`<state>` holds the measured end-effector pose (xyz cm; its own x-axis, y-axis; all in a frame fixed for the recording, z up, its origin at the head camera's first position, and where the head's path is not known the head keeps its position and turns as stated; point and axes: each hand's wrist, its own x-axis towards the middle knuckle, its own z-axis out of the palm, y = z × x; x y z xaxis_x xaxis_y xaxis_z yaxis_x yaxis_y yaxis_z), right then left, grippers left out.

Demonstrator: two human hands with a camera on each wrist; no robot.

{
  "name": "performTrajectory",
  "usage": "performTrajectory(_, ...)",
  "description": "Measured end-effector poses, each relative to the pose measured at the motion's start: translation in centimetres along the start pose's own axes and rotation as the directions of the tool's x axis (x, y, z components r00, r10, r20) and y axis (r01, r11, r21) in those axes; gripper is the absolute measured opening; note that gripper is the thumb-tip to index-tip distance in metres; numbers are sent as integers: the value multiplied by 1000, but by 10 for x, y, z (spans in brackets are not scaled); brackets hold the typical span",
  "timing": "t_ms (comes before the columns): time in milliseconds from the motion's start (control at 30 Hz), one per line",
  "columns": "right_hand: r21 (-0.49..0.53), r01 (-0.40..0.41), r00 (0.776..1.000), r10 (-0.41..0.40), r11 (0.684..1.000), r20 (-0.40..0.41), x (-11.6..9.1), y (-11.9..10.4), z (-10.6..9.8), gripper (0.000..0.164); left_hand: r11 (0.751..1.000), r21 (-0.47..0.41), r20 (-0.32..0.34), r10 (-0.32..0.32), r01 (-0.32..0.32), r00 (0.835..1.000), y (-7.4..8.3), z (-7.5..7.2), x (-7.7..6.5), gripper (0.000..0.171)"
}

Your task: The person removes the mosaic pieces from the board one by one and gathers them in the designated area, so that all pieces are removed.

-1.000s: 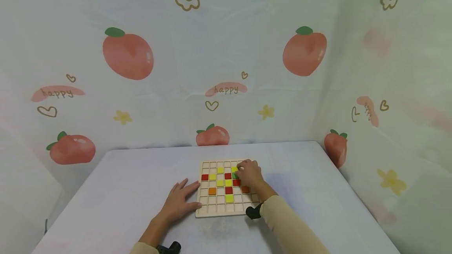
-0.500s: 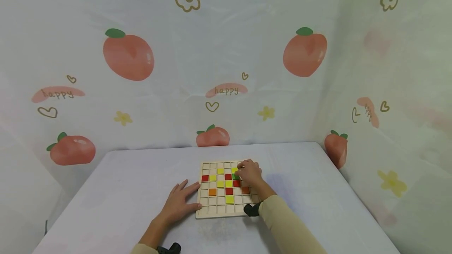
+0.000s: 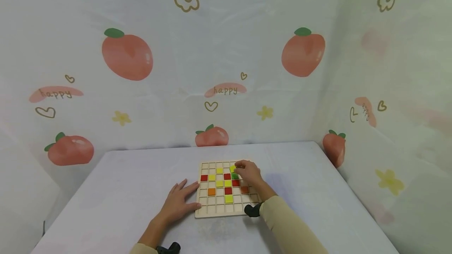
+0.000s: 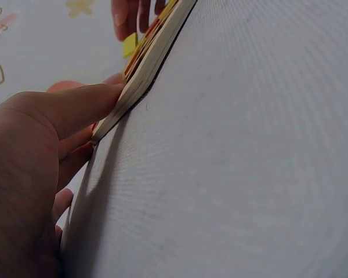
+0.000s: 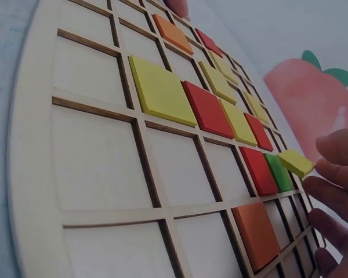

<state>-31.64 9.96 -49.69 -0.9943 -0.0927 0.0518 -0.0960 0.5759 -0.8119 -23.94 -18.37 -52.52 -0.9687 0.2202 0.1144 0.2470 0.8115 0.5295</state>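
A square wooden grid board (image 3: 212, 209) lies on the table, with red, yellow, orange and green square tiles in some of its cells. My left hand (image 3: 179, 203) rests against the board's left edge, fingers spread; in the left wrist view its thumb (image 4: 87, 107) touches the rim. Over the far right part of the board, my right hand (image 3: 249, 171) pinches a yellow tile (image 5: 296, 163) at one edge. That tile is tilted, raised above the grid beside the green tile (image 5: 278, 172). The right hand hides the board's far right cells in the head view.
The white-covered table (image 3: 148, 175) reaches back to a fruit-printed cloth wall (image 3: 226, 50). Another printed cloth hangs along the right. An orange tile (image 5: 255, 234) and a red tile (image 5: 258, 171) sit in cells near the right hand.
The yellow tile at my right fingertips has tilted up a little, and the right hand has shifted slightly. My left hand stays at the board's edge.
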Motion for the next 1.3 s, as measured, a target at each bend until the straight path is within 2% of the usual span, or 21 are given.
performTrajectory(267,-39,57,998,-57,998,-6,-2,-2,5,27,1000,2,13,-21,21,1000,1,0,-1,76)
performTrajectory(500,-43,91,994,-93,995,-63,-1,-4,9,22,1000,4,4,-21,21,1000,0,-1,-2,75)
performTrajectory(767,-64,-1,984,-10,998,-175,3,-8,16,10,999,0,7,-35,35,999,0,1,-1,77)
performTrajectory(933,-82,-62,977,44,995,-211,8,-12,21,7,999,-5,11,-49,49,999,0,2,-1,79)
performTrajectory(1033,-89,-83,975,62,993,-212,10,-13,23,8,999,-5,12,-46,46,999,0,1,-1,79)
performTrajectory(1200,-32,-101,980,94,994,-175,8,-11,21,13,999,-3,10,-40,41,999,1,2,-1,79)
performTrajectory(1300,5,-77,987,77,997,-140,8,-8,18,14,999,2,6,-38,38,999,1,1,-1,79)
